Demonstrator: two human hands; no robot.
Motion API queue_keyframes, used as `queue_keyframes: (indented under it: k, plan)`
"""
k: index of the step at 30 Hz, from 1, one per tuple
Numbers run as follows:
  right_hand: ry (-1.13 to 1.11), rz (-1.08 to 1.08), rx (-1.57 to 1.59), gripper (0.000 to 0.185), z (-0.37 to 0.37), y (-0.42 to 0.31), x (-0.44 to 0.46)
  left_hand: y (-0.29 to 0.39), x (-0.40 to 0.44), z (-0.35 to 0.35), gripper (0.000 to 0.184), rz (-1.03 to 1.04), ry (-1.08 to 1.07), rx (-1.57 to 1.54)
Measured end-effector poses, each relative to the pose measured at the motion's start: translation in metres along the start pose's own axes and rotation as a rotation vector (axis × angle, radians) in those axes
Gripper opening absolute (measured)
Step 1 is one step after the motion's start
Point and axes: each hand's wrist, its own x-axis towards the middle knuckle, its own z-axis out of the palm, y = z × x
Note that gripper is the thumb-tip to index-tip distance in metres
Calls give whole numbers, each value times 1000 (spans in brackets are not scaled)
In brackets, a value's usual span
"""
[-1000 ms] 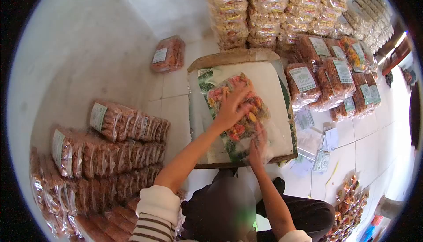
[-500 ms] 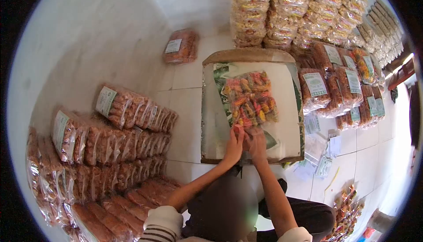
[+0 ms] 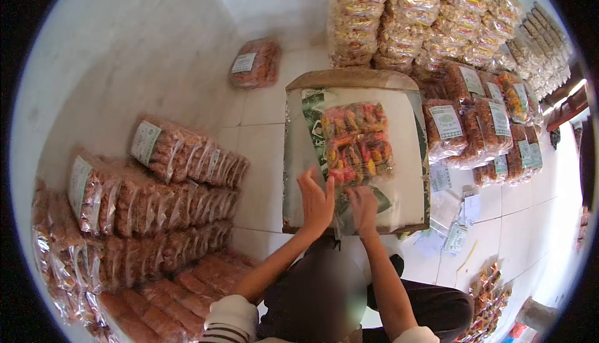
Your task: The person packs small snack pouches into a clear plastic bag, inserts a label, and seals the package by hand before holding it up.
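A clear plastic bag (image 3: 359, 146) packed with red, yellow and dark twisted snack pieces lies flat on a low, worn white table (image 3: 405, 118). Just off the bag's near left corner is my left hand (image 3: 317, 199), its fingers spread and nothing in them. My right hand (image 3: 363, 209) is closed in a pinch at the near end of the bag, where loose clear plastic shows. A green-printed strip (image 3: 314, 127) runs along the table's left side, partly under the bag.
Stacked bags of brown snacks (image 3: 156, 199) line the left side. At the back rise tall piles of pale snack bags (image 3: 418, 18). Labelled brown bags (image 3: 446, 127) stand right of the table, near loose labels (image 3: 457, 237) on the tiled floor. A single bag (image 3: 256, 62) lies back left.
My left hand has let go of the bag's near end, moved left and spread its fingers. The bag's contents look flatter and more evenly laid out. My right hand stays near the bag's near end.
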Motion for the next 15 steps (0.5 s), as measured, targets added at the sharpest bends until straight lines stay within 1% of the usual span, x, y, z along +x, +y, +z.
queue_keyframes:
  k: [1,3,4,6,7,9,10,12,13,15]
  plan:
    - [-3,2,-7,20,-2,-1,-1,5,12,4,46,-4,-3,-5]
    - [281,96,227,13,1,-8,-8,14,38,12,55,-71,-64,-245]
    - [281,99,229,13,1,-13,-7,11,40,20,55,-71,-66,-242]
    - [244,186,158,14,1,-18,3,12,47,36,59,-197,-218,-127]
    - [249,184,158,14,2,-17,6,11,47,37,59,-192,-217,-129]
    - [154,315,60,16,5,-17,7,6,41,33,60,-211,-319,-189]
    - [152,321,58,16,5,-18,8,5,41,34,60,-214,-325,-188]
    - [79,481,120,19,6,-21,11,2,39,36,56,-230,-331,-213]
    - [83,480,119,19,7,-23,11,2,38,39,56,-227,-331,-215]
    - [147,417,116,21,6,-25,12,12,42,42,52,-174,-190,55]
